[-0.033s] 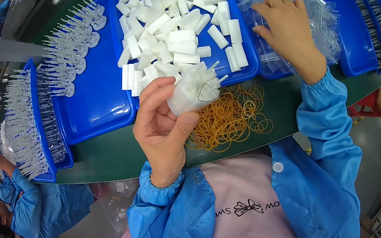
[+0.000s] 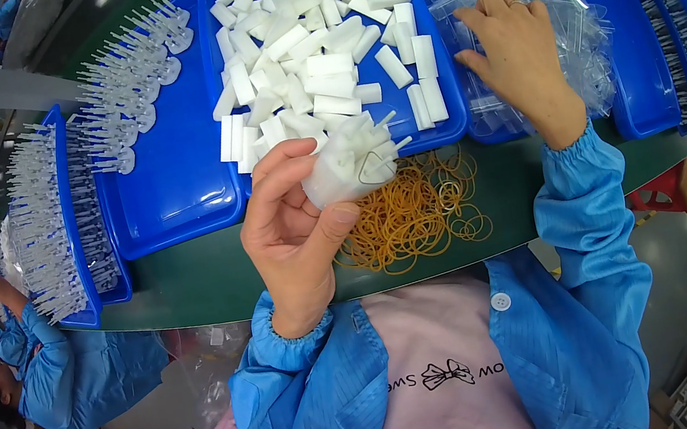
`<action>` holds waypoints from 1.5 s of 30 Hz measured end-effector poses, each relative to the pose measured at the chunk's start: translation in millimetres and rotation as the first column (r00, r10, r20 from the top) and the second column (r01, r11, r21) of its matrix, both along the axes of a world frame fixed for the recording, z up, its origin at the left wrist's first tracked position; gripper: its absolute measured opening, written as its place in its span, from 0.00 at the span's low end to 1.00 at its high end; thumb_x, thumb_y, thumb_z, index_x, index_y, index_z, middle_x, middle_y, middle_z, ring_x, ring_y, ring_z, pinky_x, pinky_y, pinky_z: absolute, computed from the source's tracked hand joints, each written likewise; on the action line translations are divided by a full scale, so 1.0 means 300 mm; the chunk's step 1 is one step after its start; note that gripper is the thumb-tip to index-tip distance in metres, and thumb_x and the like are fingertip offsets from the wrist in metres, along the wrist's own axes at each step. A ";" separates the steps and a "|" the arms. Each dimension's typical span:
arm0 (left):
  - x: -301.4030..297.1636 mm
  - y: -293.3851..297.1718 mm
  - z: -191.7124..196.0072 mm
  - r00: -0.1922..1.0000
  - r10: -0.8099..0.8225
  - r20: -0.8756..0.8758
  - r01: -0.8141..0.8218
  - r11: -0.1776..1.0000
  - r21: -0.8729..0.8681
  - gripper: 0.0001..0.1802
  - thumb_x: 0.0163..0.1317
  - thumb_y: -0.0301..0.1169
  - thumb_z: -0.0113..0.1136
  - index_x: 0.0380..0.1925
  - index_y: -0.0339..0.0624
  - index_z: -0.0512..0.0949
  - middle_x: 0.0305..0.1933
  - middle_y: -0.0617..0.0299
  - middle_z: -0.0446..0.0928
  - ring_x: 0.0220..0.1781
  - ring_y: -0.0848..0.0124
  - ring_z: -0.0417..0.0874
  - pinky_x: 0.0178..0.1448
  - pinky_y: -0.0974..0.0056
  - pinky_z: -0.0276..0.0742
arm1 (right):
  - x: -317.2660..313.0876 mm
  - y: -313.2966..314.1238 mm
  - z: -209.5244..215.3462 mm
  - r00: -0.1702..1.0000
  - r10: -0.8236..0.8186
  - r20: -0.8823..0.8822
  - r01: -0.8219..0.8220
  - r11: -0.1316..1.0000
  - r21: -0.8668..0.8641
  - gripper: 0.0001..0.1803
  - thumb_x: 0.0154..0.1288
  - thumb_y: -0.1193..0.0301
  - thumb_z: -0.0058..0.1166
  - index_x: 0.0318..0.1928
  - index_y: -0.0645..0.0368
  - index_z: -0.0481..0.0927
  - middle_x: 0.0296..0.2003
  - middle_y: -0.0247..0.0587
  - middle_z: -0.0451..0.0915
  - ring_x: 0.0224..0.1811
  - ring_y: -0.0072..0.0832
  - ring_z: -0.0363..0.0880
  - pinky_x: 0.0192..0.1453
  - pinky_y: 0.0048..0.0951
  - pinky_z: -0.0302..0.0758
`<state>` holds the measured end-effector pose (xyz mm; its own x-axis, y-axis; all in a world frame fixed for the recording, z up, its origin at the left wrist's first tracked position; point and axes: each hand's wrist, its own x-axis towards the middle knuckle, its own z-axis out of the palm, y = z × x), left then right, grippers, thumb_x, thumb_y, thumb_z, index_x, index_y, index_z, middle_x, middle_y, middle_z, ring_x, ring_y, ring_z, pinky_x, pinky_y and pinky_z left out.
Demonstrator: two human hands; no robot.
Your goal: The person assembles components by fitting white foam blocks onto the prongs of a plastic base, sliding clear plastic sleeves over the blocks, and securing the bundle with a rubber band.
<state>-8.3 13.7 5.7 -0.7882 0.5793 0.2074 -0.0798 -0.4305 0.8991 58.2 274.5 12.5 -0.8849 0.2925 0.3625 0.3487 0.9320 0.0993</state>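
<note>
My left hand (image 2: 289, 241) is closed around a whitish plastic piece (image 2: 345, 165), rounded at the body, with thin prongs sticking out to the right. The thumb presses from below and the fingers curl behind it. Over at the right, my right hand (image 2: 516, 52) rests on a heap of clear plastic pieces (image 2: 579, 24). Its thumb and fingers are bent but spread apart, and nothing shows between them. White foam-like blocks (image 2: 329, 64) fill a blue tray (image 2: 454, 120) just beyond the left hand. A pile of yellow-brown rubber bands (image 2: 403, 223) lies below the held piece.
Another blue tray (image 2: 170, 197) at the left bears rows of clear pronged pieces (image 2: 130, 86). Racks of similar pieces (image 2: 44, 226) stand farther left, and more blue trays (image 2: 639, 69) at the right. A person in blue (image 2: 85, 372) sits at the left. A red stool (image 2: 668, 190) stands at right.
</note>
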 end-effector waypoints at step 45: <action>0.021 -0.045 0.012 0.994 0.018 -0.111 -0.033 0.990 -0.135 0.19 0.46 0.19 0.66 0.41 0.34 0.76 0.55 0.54 0.65 0.50 0.69 0.76 0.54 0.67 0.72 | 0.067 -0.344 0.170 0.791 0.149 -0.593 -0.606 0.326 -0.726 0.19 0.49 0.75 0.63 0.45 0.62 0.80 0.37 0.41 0.78 0.39 0.29 0.74 0.42 0.25 0.70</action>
<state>-1.9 0.2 9.3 -0.7801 0.5881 0.2137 0.0320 -0.3037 0.9522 78.3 171.5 63.6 -0.8464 0.3015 0.4390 -0.2803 0.4487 -0.8486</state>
